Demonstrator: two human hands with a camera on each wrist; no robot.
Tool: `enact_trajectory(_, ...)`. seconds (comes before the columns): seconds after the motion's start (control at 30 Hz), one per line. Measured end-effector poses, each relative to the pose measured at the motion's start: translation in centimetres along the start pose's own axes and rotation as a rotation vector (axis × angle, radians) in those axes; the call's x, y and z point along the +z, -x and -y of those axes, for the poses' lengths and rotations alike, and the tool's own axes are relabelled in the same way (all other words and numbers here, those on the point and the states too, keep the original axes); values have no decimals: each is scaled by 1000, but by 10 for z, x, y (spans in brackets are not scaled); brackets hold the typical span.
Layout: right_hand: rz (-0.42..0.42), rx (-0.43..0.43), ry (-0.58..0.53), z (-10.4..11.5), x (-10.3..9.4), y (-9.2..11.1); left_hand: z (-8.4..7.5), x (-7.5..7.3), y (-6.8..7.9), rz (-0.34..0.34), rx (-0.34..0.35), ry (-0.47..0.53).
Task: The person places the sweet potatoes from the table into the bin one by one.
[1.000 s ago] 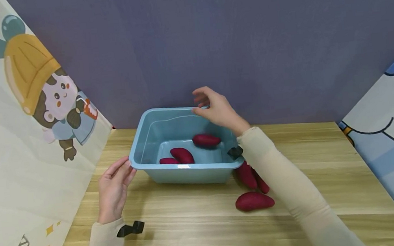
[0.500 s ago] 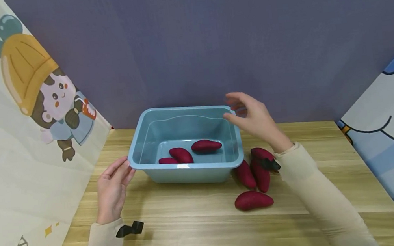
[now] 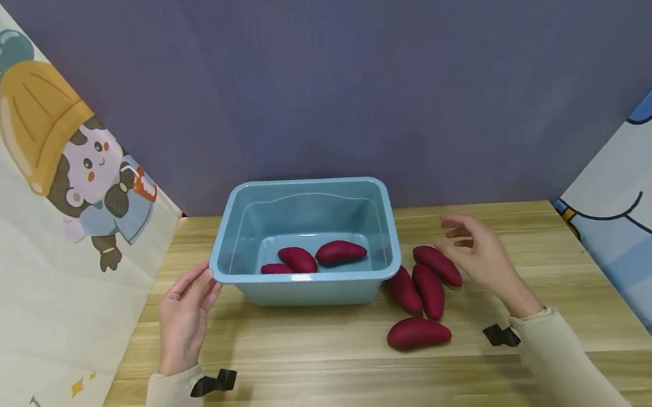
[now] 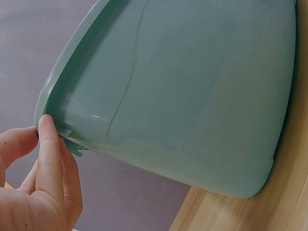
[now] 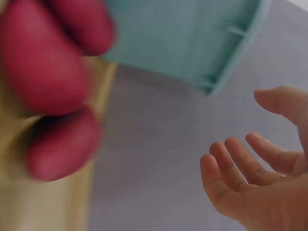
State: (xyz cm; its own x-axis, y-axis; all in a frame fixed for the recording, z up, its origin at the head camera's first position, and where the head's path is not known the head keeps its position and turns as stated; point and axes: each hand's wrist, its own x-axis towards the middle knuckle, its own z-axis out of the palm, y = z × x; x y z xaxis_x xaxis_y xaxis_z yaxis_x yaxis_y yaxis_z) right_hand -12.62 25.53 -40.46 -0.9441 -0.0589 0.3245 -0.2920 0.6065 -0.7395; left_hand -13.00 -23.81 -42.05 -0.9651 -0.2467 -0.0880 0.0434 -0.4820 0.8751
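Head view showed a grey-blue backdrop (image 3: 350,83) rising behind a wood-grain counter (image 3: 295,377), on which a light-blue bin (image 3: 311,291) stood upright. The left hand (image 3: 183,314) pinched the rim at the bin's near left corner. The right hand (image 3: 483,257) held nothing, its fingers gently bent and its thumb well apart from them. Dark-red sweet potatoes (image 3: 429,291) lay in two groups: three inside the bin, four to its right, near the right hand.
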Motion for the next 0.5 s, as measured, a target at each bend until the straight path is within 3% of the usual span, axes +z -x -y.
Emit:
enact_trajectory(0.3, 20, 161, 28, -54, 11, 36, 0, 1, 0, -14, -3, -9)
enact_trajectory(0.5, 44, 290, 51, -74, 19, 47, 0, 0, 1, -16, 0, -17)
